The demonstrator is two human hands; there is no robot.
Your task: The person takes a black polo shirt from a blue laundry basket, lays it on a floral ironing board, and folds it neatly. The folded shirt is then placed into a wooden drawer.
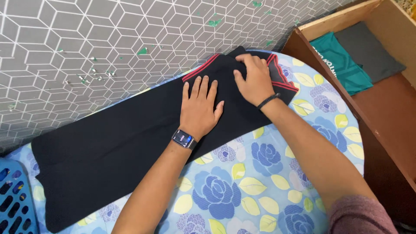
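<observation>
Smoothing black trousers on floral sheet: left hand, right hand pressing flat, fingers spread, gripping nothing. Next, probably folding lengthwise.

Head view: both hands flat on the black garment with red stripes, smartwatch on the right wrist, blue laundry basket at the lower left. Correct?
Not quite. The smartwatch is on the left wrist; the right wrist carries a thin black band. The head view shows it. The rest holds: left hand and right hand lie flat on the black garment with red stripes, and the blue laundry basket is at the lower left.
</observation>
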